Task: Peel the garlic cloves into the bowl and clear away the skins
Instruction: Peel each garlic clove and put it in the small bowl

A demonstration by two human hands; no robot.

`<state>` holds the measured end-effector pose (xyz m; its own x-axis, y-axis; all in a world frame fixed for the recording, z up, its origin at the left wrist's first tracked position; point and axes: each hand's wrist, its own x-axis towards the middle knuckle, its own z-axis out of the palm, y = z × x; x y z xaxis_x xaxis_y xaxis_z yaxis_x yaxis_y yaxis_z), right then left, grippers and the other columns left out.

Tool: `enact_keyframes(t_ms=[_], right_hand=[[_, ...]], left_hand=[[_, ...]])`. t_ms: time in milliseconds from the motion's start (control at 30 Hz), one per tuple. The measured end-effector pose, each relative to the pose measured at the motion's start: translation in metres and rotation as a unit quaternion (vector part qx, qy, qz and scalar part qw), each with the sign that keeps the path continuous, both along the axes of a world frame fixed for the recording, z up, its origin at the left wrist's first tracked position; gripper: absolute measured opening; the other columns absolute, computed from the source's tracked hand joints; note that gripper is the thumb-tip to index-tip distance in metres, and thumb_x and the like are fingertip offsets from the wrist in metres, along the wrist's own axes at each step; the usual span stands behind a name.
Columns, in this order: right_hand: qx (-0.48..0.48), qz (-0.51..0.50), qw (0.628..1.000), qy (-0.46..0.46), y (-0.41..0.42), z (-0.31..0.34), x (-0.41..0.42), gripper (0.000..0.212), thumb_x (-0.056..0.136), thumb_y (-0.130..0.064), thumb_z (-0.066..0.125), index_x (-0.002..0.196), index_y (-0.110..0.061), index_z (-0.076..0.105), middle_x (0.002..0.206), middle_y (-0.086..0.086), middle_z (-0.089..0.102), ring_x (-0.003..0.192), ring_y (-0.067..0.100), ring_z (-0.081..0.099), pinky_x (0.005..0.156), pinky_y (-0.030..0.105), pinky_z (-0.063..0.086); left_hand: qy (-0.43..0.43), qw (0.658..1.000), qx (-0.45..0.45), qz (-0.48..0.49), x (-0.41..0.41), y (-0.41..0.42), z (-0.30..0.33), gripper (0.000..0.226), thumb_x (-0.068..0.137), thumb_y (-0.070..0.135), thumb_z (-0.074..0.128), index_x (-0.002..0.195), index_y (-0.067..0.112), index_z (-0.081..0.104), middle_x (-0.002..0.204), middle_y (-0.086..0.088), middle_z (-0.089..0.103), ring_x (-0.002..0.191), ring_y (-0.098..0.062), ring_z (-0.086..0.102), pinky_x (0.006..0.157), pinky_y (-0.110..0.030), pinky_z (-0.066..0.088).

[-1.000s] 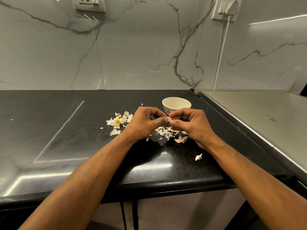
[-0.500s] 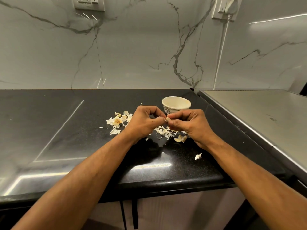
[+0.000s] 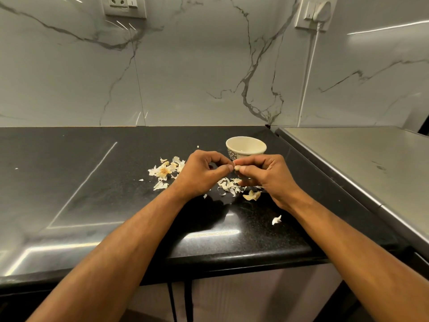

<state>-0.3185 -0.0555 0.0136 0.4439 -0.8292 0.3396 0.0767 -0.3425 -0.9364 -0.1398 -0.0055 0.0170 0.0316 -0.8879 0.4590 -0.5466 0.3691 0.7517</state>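
Observation:
My left hand (image 3: 202, 174) and my right hand (image 3: 264, 176) meet above the black counter (image 3: 92, 194), fingertips together around a small garlic clove (image 3: 236, 168). Both pinch it; only its pale tip shows between the thumbs. A cream bowl (image 3: 246, 147) with a patterned outside stands just behind my right hand; what is inside it is hidden. Papery garlic skins (image 3: 228, 185) lie scattered under my hands. A second heap of skins with a dried root end (image 3: 165, 170) lies left of my left hand.
A single skin scrap (image 3: 276, 220) lies near the counter's front edge. A steel-topped surface (image 3: 362, 163) adjoins the counter on the right. Marble wall behind carries a socket (image 3: 125, 5) and a plugged-in white cable (image 3: 311, 66).
Both hands stay together at the clove, shifting slightly up and nearer the bowl. The fingertips have worked closer around the clove.

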Motion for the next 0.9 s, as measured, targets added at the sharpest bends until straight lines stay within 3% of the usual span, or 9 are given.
enact_keyframes(t_ms=[100,333,433,567,700,800,900], right_hand=[[-0.021,-0.013,1.0,0.017,-0.001,-0.001,-0.001,0.012,0.084,0.001,0.071,0.091,-0.008,0.074,0.087,0.013,0.075,0.082,0.026,0.073,0.072,0.038,0.062],[-0.033,-0.025,0.999,0.005,-0.002,-0.001,-0.001,0.007,0.079,-0.002,0.076,0.084,-0.007,0.075,0.082,0.016,0.074,0.073,0.022,0.072,0.074,0.036,0.061],[-0.043,-0.038,0.998,-0.001,-0.001,-0.001,0.0,0.007,0.078,-0.002,0.077,0.084,-0.005,0.076,0.078,0.016,0.074,0.069,0.019,0.071,0.07,0.029,0.06],[-0.048,-0.042,0.998,-0.003,-0.001,-0.001,0.001,0.008,0.077,-0.003,0.079,0.084,-0.006,0.076,0.079,0.016,0.074,0.072,0.023,0.072,0.075,0.034,0.061],[-0.044,-0.038,0.998,-0.006,0.0,-0.001,0.001,0.01,0.077,-0.003,0.079,0.086,-0.004,0.076,0.08,0.017,0.074,0.074,0.026,0.072,0.08,0.041,0.06],[-0.045,-0.023,0.999,-0.012,0.002,0.0,0.001,0.012,0.075,-0.005,0.078,0.087,-0.002,0.076,0.081,0.019,0.074,0.076,0.029,0.072,0.081,0.044,0.06],[-0.033,-0.001,0.999,-0.032,0.004,0.004,-0.002,0.018,0.07,-0.013,0.078,0.086,-0.004,0.075,0.079,0.016,0.074,0.074,0.026,0.071,0.079,0.043,0.061]], left_hand=[[-0.013,1.0,-0.002,-0.011,0.0,0.002,0.001,0.011,0.086,0.021,0.072,0.092,0.012,0.076,0.077,-0.002,0.073,0.055,-0.001,0.055,0.058,-0.018,0.045],[-0.049,0.998,-0.044,0.019,-0.006,0.002,-0.001,0.007,0.084,0.019,0.074,0.087,0.014,0.076,0.066,0.011,0.067,0.05,0.001,0.053,0.052,-0.01,0.039],[-0.068,0.994,-0.071,0.037,-0.009,0.002,-0.001,0.003,0.083,0.019,0.074,0.083,0.016,0.075,0.067,0.01,0.067,0.056,-0.004,0.059,0.055,-0.019,0.049],[-0.068,0.991,-0.1,0.058,-0.01,0.0,-0.004,0.005,0.081,0.019,0.075,0.078,0.015,0.073,0.064,0.002,0.068,0.054,-0.014,0.06,0.054,-0.032,0.054],[-0.085,0.984,-0.135,0.077,-0.012,-0.001,-0.006,0.009,0.078,0.02,0.074,0.071,0.016,0.069,0.053,0.007,0.059,0.045,-0.004,0.047,0.05,-0.024,0.048],[-0.097,0.98,-0.151,0.088,-0.012,-0.002,-0.005,0.017,0.075,0.032,0.064,0.069,0.016,0.065,0.05,0.008,0.049,0.046,-0.006,0.043,0.051,-0.025,0.045],[-0.073,0.982,-0.156,0.074,-0.012,-0.001,-0.002,0.017,0.074,0.032,0.062,0.071,0.016,0.065,0.051,0.011,0.043,0.048,-0.008,0.041,0.049,-0.016,0.036]])
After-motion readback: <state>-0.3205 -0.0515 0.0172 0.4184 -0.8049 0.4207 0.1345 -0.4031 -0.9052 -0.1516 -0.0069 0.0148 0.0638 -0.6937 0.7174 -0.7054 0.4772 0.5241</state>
